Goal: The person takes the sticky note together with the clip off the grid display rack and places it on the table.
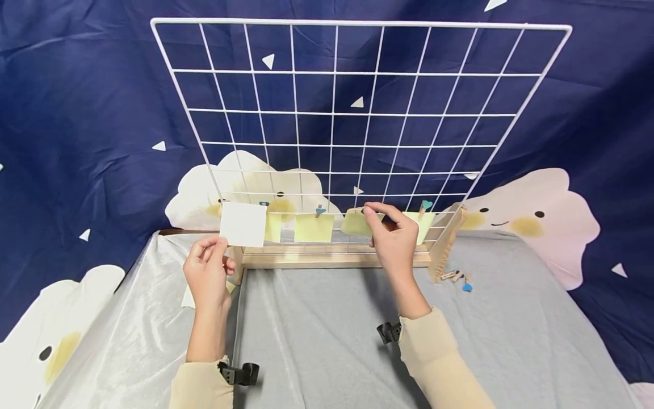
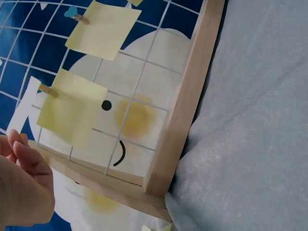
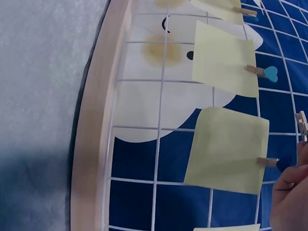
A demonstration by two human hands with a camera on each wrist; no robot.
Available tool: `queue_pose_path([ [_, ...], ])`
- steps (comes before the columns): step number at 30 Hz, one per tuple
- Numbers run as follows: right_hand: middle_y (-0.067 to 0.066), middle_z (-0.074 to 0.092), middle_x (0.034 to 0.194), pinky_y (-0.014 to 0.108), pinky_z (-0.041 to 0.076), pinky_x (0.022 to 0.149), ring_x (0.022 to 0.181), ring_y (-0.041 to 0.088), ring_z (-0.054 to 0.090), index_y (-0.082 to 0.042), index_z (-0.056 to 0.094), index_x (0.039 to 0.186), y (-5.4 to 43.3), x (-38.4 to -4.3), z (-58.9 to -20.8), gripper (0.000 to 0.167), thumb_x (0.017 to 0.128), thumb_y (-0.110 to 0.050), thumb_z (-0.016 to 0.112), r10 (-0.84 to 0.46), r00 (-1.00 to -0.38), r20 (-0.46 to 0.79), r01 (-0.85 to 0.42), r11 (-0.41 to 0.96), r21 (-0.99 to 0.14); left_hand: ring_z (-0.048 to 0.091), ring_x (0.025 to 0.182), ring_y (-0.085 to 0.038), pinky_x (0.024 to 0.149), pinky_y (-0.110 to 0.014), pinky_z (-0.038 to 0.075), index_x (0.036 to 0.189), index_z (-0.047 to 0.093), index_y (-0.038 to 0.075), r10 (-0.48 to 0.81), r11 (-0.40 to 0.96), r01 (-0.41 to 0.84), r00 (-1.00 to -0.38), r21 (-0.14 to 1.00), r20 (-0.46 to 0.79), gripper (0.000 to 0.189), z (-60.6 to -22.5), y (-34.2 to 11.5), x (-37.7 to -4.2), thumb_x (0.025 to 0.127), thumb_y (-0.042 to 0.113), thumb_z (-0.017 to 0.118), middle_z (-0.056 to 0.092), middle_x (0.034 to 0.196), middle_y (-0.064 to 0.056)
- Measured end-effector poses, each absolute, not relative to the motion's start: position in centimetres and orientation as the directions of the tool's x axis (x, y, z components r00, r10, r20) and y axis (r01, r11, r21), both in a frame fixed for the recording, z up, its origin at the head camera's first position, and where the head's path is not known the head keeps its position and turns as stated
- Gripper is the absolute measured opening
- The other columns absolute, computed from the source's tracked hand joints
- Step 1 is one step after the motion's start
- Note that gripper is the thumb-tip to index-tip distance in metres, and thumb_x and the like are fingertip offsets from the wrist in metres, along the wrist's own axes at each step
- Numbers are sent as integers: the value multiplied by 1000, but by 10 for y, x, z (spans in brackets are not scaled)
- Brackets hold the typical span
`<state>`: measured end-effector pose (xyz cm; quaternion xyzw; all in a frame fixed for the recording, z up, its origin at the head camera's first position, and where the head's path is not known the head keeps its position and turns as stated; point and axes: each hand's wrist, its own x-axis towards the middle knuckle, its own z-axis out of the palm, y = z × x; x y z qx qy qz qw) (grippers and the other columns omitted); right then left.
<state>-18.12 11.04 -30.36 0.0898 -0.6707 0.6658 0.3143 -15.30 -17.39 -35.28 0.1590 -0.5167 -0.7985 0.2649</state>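
Note:
My left hand (image 1: pixel 208 271) pinches a square white paper note (image 1: pixel 243 225) by its lower edge, in front of the wire grid's left end. In the left wrist view that note (image 2: pixel 23 108) shows nearly edge-on. My right hand (image 1: pixel 395 241) is raised beside a pale yellow note (image 1: pixel 355 223) on the grid. Between its thumb and finger the right wrist view shows a small wooden clothespin (image 3: pixel 302 126). Several yellow notes hang in a row on the white wire grid (image 1: pixel 334 113), held by small clothespins with heart ends, such as the teal one (image 3: pixel 269 73).
The grid stands in a wooden base (image 1: pixel 332 260) on a grey cloth (image 1: pixel 306 335). Loose clothespins (image 1: pixel 455 276), one with a blue heart, lie right of the base. More paper (image 1: pixel 188 296) lies behind my left wrist. A dark blue curtain (image 1: pixel 92 85) with clouds hangs behind.

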Motion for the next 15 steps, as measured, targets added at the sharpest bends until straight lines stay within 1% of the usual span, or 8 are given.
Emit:
queue_pose_path([
  [2,13,71,77,17,40,38,37,4,44,13,73,97,113,-179,-304,9,90,7,71,302,-789,535,-534,94,-840,51,43,-7,40,-16,40,91,63,5,-589,-326,253,-808,911,14,7,-354,-174,-152,94,1,68,63,73,-2],
  [4,15,71,82,16,40,38,38,4,45,13,73,97,115,-178,-304,9,90,8,71,305,-794,525,-523,96,-847,51,43,-7,40,-16,40,91,63,5,-589,-329,249,-808,911,8,7,-356,-175,-151,95,1,68,62,72,0],
  [6,15,72,86,16,40,39,39,4,45,15,72,98,115,-174,-302,10,90,9,70,306,-801,514,-510,99,-855,51,43,-7,40,-15,39,91,62,5,-587,-329,241,-809,913,2,8,-358,-175,-148,95,2,68,61,71,1],
  [10,23,71,92,15,41,39,39,4,46,15,72,99,119,-171,-304,11,90,9,70,311,-815,489,-478,117,-871,51,44,-7,40,-15,39,92,62,6,-580,-319,210,-815,924,-15,8,-363,-176,-144,95,3,68,63,73,0],
  [12,22,71,91,15,40,39,38,4,47,15,72,100,122,-170,-306,12,90,8,70,310,-820,481,-467,124,-875,51,44,-7,39,-16,39,92,62,6,-580,-308,196,-814,931,-20,7,-367,-177,-143,95,3,68,63,74,-1],
  [15,17,71,87,15,40,39,39,4,47,14,72,100,125,-169,-310,11,90,8,70,308,-824,476,-462,123,-878,51,44,-6,39,-15,39,93,62,6,-579,-295,178,-815,939,-28,6,-372,-177,-141,96,4,68,63,75,-1],
])
